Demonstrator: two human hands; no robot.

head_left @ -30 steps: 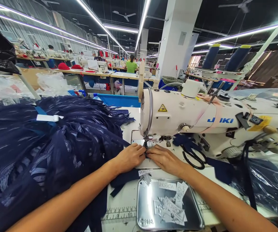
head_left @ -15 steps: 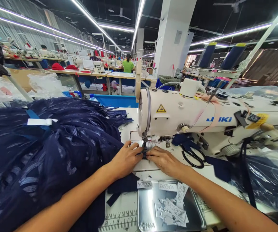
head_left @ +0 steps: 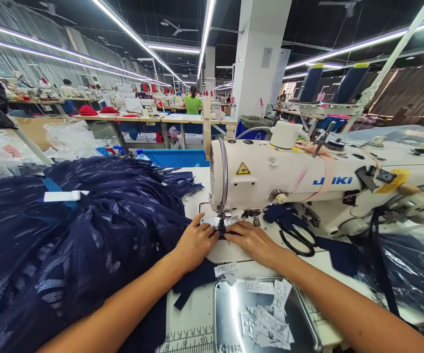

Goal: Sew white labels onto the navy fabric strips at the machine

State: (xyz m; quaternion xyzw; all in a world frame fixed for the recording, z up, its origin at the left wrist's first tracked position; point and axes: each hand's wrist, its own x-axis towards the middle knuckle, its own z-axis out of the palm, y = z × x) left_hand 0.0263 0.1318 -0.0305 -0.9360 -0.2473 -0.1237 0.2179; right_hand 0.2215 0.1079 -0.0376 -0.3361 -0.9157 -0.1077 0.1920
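Just below the middle of the frame, the left hand (head_left: 194, 245) lies palm down, its index finger lifted and spread while the other fingers curl towards a small dark piece of fabric (head_left: 222, 234). The right hand (head_left: 252, 240) comes in from the other side, flatter, its fingertips at the same piece; whether either hand pinches the fabric or only presses it, I cannot tell. That piece sits between the two sets of fingertips, at the foot of the white sewing machine (head_left: 258, 169), whose arm runs across to the right edge of the frame. Right of the right hand are black-handled scissors (head_left: 305, 253), partly covered by navy cloth (head_left: 280, 213). Below the hands, at the bottom centre, a metal tray (head_left: 227, 314) carries loose white labels (head_left: 273, 323) printed in dark letters, and another small white label (head_left: 225, 268) lies at its upper left corner, beside a navy strip (head_left: 196, 276). A big heap of navy fabric (head_left: 83, 245) fills the left of the frame. A clear plastic bag (head_left: 418, 274) with dark contents lies at lower right. Two navy thread cones (head_left: 311, 84) stand at upper right, and a person in a green top (head_left: 193, 104) is at upper centre
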